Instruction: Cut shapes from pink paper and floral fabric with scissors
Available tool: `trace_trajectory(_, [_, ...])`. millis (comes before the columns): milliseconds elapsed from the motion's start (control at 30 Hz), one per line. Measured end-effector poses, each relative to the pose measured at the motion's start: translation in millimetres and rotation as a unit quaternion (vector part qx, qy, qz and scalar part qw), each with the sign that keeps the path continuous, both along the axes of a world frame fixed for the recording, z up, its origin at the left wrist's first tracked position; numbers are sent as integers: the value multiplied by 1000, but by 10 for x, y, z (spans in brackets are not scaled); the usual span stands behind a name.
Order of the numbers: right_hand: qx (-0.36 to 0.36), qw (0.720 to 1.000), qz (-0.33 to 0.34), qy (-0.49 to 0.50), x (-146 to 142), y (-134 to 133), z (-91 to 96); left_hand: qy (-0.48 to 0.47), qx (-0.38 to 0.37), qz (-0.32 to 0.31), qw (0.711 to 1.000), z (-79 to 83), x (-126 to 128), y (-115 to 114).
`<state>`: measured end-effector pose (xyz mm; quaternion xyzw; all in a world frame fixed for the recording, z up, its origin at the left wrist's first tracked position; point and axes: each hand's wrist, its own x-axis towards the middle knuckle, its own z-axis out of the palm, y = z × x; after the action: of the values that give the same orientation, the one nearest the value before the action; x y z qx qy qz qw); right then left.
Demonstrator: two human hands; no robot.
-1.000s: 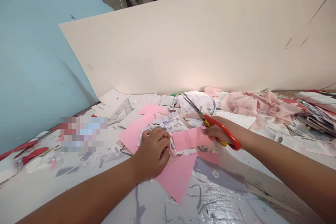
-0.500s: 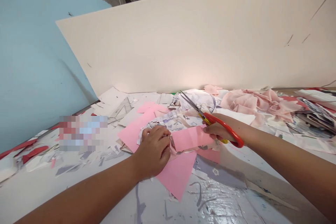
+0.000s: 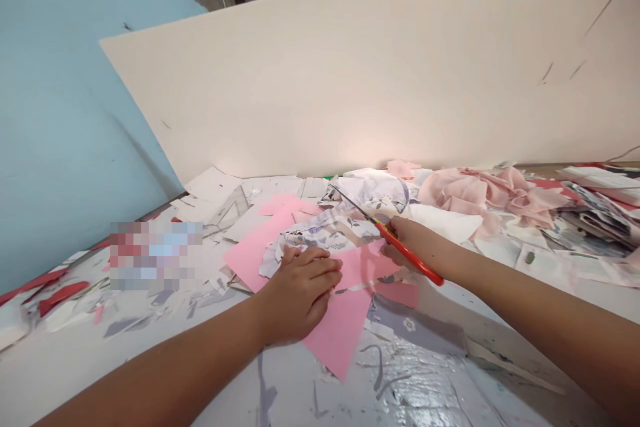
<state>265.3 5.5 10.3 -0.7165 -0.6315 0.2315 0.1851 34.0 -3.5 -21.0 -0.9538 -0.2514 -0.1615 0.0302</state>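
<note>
My left hand [image 3: 303, 293] lies flat, fingers stretched out and slightly apart. It presses on the left end of a strip of pink paper [image 3: 363, 263] and the patterned white fabric [image 3: 320, 237] beneath it. My right hand [image 3: 413, 240] is closed around red-handled scissors [image 3: 407, 253] whose blades point up and to the left, nearly together. Its fingertips rest at the right end of the pink strip; whether they pinch it is hard to see. A larger pink sheet [image 3: 340, 340] sticks out below my left hand.
Crumpled pale pink cloth [image 3: 485, 193] is heaped at the right, with a folded dark stack [image 3: 590, 227] beyond it. White cloth [image 3: 445, 219] lies behind my right wrist. Small scraps and red pieces [image 3: 63, 297] cover the left side. A cream board [image 3: 350, 80] stands behind.
My left hand has flattened and its fingers have stretched to the right over the pink strip. In my right hand the scissors have turned, and their tips have shifted left and slightly down.
</note>
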Motion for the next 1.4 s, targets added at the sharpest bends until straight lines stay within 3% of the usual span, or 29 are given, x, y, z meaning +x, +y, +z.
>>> trace_trajectory(367, [-45, 999, -3, -10, -46, -56, 53, 22, -20, 4, 1000, -11, -15, 20])
trace_trajectory(1033, [-46, 997, -6, -55, 8, -11, 17, 37, -34, 17, 999, 11, -5, 8])
trace_trajectory(1400, [-9, 995, 8, -102, 84, 47, -208, 54, -29, 8, 998, 28, -3, 12])
